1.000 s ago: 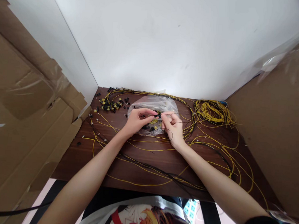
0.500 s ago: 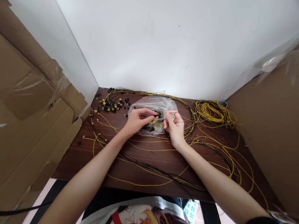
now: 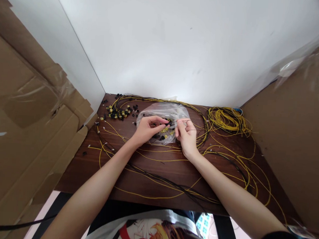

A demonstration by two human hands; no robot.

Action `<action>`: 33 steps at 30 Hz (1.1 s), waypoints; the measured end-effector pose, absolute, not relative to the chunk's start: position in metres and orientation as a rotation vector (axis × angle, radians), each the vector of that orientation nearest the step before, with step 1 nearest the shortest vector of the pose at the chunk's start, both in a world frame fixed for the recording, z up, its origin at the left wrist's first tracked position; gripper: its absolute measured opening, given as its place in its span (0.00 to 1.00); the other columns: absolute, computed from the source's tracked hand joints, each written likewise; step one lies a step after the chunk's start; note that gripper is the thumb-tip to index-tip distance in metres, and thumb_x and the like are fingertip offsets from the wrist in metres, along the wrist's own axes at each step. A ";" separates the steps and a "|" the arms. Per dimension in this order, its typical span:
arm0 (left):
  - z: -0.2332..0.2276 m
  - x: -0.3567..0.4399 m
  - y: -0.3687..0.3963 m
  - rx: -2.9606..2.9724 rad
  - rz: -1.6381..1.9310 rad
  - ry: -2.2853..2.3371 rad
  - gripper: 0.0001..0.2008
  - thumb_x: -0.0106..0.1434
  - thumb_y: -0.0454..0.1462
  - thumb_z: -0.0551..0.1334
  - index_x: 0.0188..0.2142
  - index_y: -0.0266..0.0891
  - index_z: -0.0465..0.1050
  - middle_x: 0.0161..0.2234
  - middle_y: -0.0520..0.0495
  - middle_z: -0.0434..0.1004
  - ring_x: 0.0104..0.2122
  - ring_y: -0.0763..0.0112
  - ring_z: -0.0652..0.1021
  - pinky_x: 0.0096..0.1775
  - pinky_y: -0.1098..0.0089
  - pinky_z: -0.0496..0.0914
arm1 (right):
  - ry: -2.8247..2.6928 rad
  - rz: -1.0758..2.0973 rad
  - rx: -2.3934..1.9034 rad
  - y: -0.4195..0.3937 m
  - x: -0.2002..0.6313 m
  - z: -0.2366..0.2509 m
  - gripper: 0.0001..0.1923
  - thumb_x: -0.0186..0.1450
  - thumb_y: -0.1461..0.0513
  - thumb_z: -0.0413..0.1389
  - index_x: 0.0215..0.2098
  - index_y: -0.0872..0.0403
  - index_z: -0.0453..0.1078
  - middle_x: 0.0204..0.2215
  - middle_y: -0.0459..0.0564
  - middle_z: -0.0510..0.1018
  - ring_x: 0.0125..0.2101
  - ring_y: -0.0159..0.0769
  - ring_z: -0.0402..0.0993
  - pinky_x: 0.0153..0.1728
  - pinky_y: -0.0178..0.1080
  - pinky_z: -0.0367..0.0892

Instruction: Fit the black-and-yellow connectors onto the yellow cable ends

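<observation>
Both hands work above a clear plastic bag (image 3: 147,111) that holds small black and yellow connectors (image 3: 162,137). My left hand (image 3: 147,129) pinches a small black connector (image 3: 167,124) between thumb and fingertips. Across from it, my right hand (image 3: 186,133) is closed in a pinch on a thin black wire (image 3: 192,129), part of which trails off to the right of the fingers. The wire's tip points toward the connector; whether the two touch is too small to tell.
A coil of yellow wire (image 3: 226,119) lies at the back right of the brown table (image 3: 151,172). More connectors (image 3: 119,112) are piled at the back left. Loose yellow and black wires (image 3: 161,178) cross the front. Cardboard (image 3: 29,109) stands at the left, more cardboard (image 3: 290,122) at the right.
Both hands stay almost in place. The fingertips of my left hand have shifted very slightly to the right, along with the black connector.
</observation>
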State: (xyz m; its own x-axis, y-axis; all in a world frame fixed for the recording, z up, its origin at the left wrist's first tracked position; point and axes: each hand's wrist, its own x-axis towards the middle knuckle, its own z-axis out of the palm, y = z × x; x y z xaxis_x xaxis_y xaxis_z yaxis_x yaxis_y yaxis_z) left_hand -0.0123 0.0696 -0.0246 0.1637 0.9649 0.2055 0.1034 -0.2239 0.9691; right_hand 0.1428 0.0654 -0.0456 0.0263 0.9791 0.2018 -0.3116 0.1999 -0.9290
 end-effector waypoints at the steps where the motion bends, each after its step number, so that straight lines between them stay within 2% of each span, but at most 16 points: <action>1: -0.025 -0.012 0.070 1.517 1.187 1.065 0.11 0.52 0.38 0.66 0.34 0.33 0.77 0.33 0.43 0.80 0.29 0.70 0.76 0.32 0.71 0.69 | -1.060 1.196 -0.829 0.065 0.143 -0.045 0.14 0.59 0.52 0.57 0.32 0.52 0.60 0.10 0.34 0.62 0.11 0.23 0.49 0.14 0.28 0.44; 4: -0.025 -0.012 0.070 1.493 1.184 1.054 0.12 0.52 0.39 0.67 0.35 0.33 0.77 0.33 0.42 0.80 0.30 0.70 0.77 0.32 0.71 0.69 | -1.062 1.204 -0.840 0.065 0.143 -0.044 0.15 0.58 0.51 0.57 0.32 0.51 0.60 0.10 0.34 0.62 0.11 0.23 0.49 0.14 0.28 0.43; 9: -0.025 -0.012 0.070 1.480 1.183 1.063 0.13 0.51 0.39 0.67 0.35 0.32 0.77 0.32 0.43 0.80 0.29 0.71 0.76 0.30 0.73 0.68 | -1.187 1.207 -0.866 0.063 0.143 -0.043 0.13 0.59 0.53 0.57 0.35 0.54 0.65 0.11 0.36 0.65 0.12 0.23 0.53 0.15 0.29 0.47; 15: -0.025 -0.011 0.071 1.498 1.171 1.078 0.14 0.51 0.40 0.67 0.34 0.32 0.77 0.30 0.44 0.79 0.27 0.73 0.75 0.30 0.73 0.68 | -1.189 1.198 -0.863 0.064 0.142 -0.045 0.12 0.59 0.54 0.58 0.32 0.55 0.66 0.11 0.37 0.66 0.13 0.22 0.54 0.16 0.29 0.49; 23: -0.025 -0.011 0.070 1.450 1.200 1.044 0.13 0.49 0.40 0.68 0.32 0.32 0.76 0.36 0.42 0.80 0.34 0.66 0.77 0.35 0.69 0.69 | -1.063 1.166 -0.835 0.066 0.143 -0.046 0.13 0.58 0.53 0.58 0.32 0.53 0.62 0.11 0.35 0.63 0.12 0.22 0.52 0.15 0.28 0.46; 29: -0.026 -0.011 0.071 1.461 1.202 1.059 0.12 0.50 0.39 0.67 0.32 0.32 0.76 0.34 0.42 0.80 0.30 0.69 0.77 0.31 0.72 0.68 | -1.149 1.167 -0.866 0.064 0.143 -0.045 0.13 0.59 0.53 0.57 0.34 0.54 0.65 0.11 0.36 0.64 0.12 0.22 0.53 0.15 0.29 0.47; 33: -0.027 -0.012 0.072 1.493 1.206 1.050 0.11 0.50 0.39 0.67 0.31 0.32 0.76 0.33 0.43 0.80 0.30 0.71 0.76 0.32 0.72 0.69 | -1.215 1.165 -0.900 0.063 0.142 -0.044 0.14 0.58 0.53 0.58 0.32 0.55 0.67 0.11 0.37 0.65 0.12 0.23 0.55 0.16 0.29 0.49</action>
State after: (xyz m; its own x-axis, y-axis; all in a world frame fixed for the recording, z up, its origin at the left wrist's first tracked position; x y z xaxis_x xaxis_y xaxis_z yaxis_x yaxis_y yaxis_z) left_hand -0.0117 0.0719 -0.0274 0.1567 0.9667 0.2022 0.0677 -0.2148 0.9743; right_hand 0.1423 0.0631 -0.0438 -0.0357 0.9755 0.2173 -0.1762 0.2079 -0.9622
